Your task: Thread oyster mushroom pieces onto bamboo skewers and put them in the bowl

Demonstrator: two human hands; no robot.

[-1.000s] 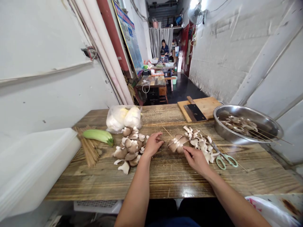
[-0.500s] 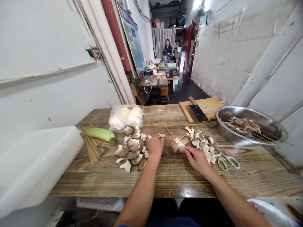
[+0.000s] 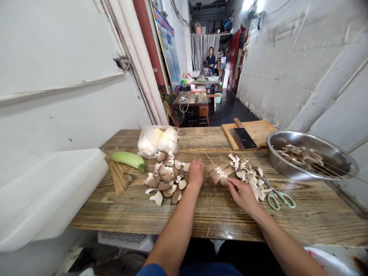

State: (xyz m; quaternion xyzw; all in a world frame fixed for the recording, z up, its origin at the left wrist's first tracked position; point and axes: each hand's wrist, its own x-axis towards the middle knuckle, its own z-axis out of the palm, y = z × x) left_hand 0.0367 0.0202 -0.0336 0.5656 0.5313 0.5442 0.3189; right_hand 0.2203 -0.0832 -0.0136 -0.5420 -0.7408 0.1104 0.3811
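My right hand [image 3: 243, 195] pinches the near end of a skewer of oyster mushrooms [image 3: 221, 174]; brown caps fan out on it, and its thin bare tip [image 3: 210, 159] points away to the far left. My left hand [image 3: 196, 173] is closed, back of the hand toward me, at the right edge of a pile of oyster mushrooms [image 3: 165, 178]. An oyster mushroom seems to be in its fingers, mostly hidden by the hand. Just beyond my right hand lie trimmed pale mushroom pieces [image 3: 253, 178] and green-handled scissors [image 3: 280, 197].
A steel basin [image 3: 310, 174] with skewered mushrooms stands right. Behind are a chopping board [image 3: 261, 132] with a cleaver [image 3: 244, 138] and a plastic bag [image 3: 158, 140]. A green squash [image 3: 128, 159] lies on bare skewers [image 3: 117, 180], beside white trays [image 3: 51, 191]. Someone [image 3: 211, 59] stands far back.
My left hand has turned over and closed, moving slightly toward the mushroom pile; a mushroom showed past its fingers half a second ago. My right hand keeps its pinch. The view has shifted left.
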